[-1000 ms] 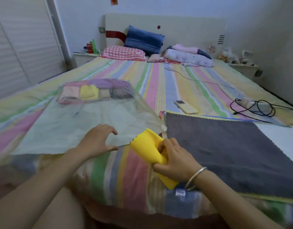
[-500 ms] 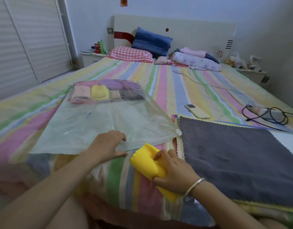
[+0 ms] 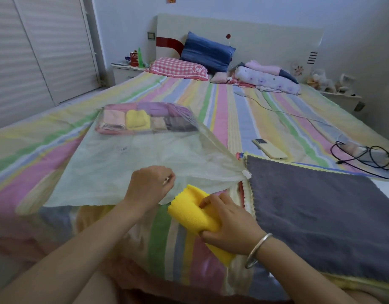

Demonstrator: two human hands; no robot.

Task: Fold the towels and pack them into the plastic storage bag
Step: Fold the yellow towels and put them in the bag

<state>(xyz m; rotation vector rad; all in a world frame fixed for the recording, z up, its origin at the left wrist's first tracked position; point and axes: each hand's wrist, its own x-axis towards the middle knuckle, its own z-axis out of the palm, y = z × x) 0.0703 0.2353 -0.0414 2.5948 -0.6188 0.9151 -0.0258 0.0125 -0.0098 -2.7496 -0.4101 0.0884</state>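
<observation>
While my right hand [image 3: 228,229] grips folded yellow scallop-edged towel [image 3: 189,213] at near edge of striped bed [image 3: 233,110], my left hand [image 3: 149,185] pinches top layer of clear plastic storage bag [image 3: 123,167] just beside it. Bag's far end holds folded towels [image 3: 145,119]: pink, yellow, purple, beige, grey. Faint mark [image 3: 123,148] on bag unreadable. Dark grey towel [image 3: 320,211] spread flat to right. Red tin [image 3: 134,58] on white nightstand [image 3: 123,72] reads "GASO".
</observation>
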